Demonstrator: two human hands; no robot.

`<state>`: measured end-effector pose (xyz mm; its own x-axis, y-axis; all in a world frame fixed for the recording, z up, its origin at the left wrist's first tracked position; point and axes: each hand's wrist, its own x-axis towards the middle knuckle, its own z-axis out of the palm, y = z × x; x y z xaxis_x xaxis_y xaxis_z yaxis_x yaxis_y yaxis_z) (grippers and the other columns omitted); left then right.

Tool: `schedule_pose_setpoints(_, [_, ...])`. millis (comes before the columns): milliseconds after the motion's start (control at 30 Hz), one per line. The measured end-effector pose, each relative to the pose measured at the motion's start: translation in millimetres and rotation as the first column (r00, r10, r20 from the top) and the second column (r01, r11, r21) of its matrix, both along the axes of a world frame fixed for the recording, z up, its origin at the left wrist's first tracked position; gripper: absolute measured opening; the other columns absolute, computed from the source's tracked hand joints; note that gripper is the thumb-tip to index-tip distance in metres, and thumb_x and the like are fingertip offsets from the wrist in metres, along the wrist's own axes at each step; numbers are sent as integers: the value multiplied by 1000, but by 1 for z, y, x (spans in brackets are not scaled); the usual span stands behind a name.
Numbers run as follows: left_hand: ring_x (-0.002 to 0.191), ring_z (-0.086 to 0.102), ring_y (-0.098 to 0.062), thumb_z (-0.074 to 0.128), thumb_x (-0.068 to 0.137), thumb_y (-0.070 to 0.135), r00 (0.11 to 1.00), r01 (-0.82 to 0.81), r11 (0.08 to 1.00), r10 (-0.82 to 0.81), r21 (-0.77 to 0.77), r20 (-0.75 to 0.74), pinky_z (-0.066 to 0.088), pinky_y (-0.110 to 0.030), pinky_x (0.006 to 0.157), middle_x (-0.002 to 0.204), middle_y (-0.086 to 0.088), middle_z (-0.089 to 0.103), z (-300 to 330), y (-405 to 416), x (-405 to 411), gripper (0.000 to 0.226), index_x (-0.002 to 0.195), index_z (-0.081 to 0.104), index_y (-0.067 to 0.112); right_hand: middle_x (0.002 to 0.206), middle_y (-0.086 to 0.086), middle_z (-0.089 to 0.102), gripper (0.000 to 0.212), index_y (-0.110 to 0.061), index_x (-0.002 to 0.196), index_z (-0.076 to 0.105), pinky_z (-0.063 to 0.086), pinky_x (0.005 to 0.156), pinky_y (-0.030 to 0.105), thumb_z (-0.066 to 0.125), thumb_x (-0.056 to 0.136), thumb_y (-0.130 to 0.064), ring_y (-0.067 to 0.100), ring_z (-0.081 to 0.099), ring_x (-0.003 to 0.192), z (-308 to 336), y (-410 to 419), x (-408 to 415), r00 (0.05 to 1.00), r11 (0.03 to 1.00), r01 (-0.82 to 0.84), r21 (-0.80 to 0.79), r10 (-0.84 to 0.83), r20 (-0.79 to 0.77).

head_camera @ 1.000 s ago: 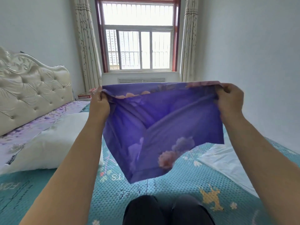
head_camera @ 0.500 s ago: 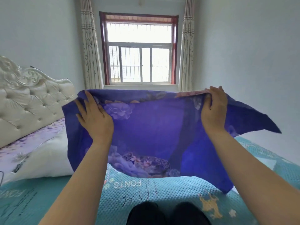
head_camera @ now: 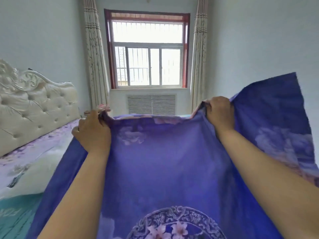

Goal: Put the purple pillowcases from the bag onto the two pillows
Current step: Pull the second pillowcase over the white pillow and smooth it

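Here, in the head view (the only one there is), the person holds a purple pillowcase [head_camera: 165,166] spread wide in the air in front of them, above the bed [head_camera: 15,216]. The left hand [head_camera: 93,133] grips the top edge near its left end, fingers curled over the bunched hem; the right hand [head_camera: 220,112] has its fingers clamped on the same edge further right, with a loose corner of cloth flaring up beyond it. The flower medallion printed on the fabric hangs low between the forearms. The step in hand looks like shaking the case out and finding its open end, so no pillow is covered yet as far as can be seen. The next move probably calls for locating the opening, parting its two layers, and bringing it to the white pillow [head_camera: 29,168] lying on the left of the bed, partly hidden behind the cloth. The second pillow and the bag are out of sight. The bed carries a teal textured cover, with a cream tufted headboard [head_camera: 34,107] at the left. Ahead stand a barred window [head_camera: 148,56] in a red frame, pale curtains [head_camera: 95,57] on both sides, a vent grille below, and plain light walls.
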<state>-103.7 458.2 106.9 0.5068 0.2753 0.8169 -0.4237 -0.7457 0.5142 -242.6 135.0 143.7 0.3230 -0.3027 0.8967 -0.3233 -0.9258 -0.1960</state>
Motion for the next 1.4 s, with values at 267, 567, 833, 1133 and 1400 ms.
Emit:
schedule_pose_setpoints(267, [98,58,-42,60,82,29,800,63,993,12,104,-600,48,-41,82,105,-19,63,-140,13,89,24,99,73,18,113,15,54,23,-17,106,70,45,83,39,57,90,-27,35,49,109,-179,-42,52,863,907,194,373,23,-505])
schedule_pose_setpoints(567, [91,62,-41,53,76,21,640,126,989,-138,-73,-756,47,-37,76,96,-25,68,-179,-24,157,30,91,72,4,80,15,73,22,-6,76,72,54,79,34,54,77,-20,30,69,80,-229,-75,134,816,585,254,770,298,-495])
schedule_pose_setpoints(833, [146,-9,-28,68,82,42,455,559,827,-366,-59,-812,5,-33,117,154,-23,-15,-169,-118,216,112,147,-21,24,155,18,18,95,-31,151,3,27,114,38,67,82,-39,30,28,141,-206,-102,232,699,667,-7,745,536,-473])
schedule_pose_setpoints(1133, [146,-9,-27,40,92,57,431,691,610,84,388,-899,1,-50,117,159,-6,-11,-288,-131,150,78,151,-2,28,149,12,30,76,-16,145,24,34,107,44,57,86,-51,35,33,134,-308,-46,152,429,827,284,485,343,-836])
schedule_pose_setpoints(1400, [143,22,-20,39,97,36,567,727,533,-112,433,-816,21,-38,114,156,-1,23,-302,-146,72,45,141,35,26,137,13,46,81,-3,141,27,44,91,39,47,88,-60,32,49,123,-298,-20,89,355,759,532,374,201,-913])
